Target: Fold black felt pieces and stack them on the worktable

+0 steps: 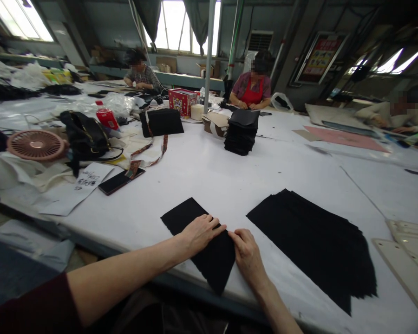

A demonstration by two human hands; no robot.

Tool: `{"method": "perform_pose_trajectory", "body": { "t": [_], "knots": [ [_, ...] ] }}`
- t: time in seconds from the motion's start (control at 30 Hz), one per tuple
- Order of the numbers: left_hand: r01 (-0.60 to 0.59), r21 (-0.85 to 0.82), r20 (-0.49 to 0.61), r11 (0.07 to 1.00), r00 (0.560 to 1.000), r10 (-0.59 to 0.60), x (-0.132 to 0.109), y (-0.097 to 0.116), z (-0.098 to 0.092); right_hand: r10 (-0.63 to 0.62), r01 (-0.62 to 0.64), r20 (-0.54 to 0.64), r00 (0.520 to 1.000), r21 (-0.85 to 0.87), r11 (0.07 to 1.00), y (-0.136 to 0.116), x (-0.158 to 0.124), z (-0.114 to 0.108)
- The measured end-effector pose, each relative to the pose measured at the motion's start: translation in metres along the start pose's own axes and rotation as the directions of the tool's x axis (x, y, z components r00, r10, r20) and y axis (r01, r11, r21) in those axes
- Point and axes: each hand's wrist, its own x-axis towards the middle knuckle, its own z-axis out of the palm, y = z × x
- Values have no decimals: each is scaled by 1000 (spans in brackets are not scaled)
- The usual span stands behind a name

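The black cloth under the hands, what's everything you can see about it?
The black cloth is plain and dark, like dull fabric. It is longer than wide and lies slantwise on the white table, its pointed near end by the table's front edge. The left hand rests on top; the right hand has its fingertips at the right edge. I can't tell how many layers there are.
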Motion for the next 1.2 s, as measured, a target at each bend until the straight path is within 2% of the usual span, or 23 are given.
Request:
{"method": "perform_pose_trajectory", "body": {
  "t": [0.17,0.37,0.53,0.77,0.93,1.2],
  "knots": [
    [-68,12,-28,998,997,69,4,5,4,-7,7,0,1000,1,1000,0,-3,-5],
    [-21,-54,13,998,1000,22,5,12,2,-16,17,13,1000,-22,1000,0,-8,-10],
    [-29,11,53,1000,998,29,6,19,-6,-8,8,11,1000,-63,998,-2,-10,-12],
    [-77,-14,-37,997,996,76,8,24,2,-12,13,14,1000,-91,996,-3,-13,-14],
    [-55,-49,-7,997,998,54,8,28,1,-12,13,3,1000,-108,994,-2,-18,-17],
    [-57,84,-32,995,998,60,9,39,-1,-7,18,50,999,-223,975,-6,-22,-22]
  ]
}}
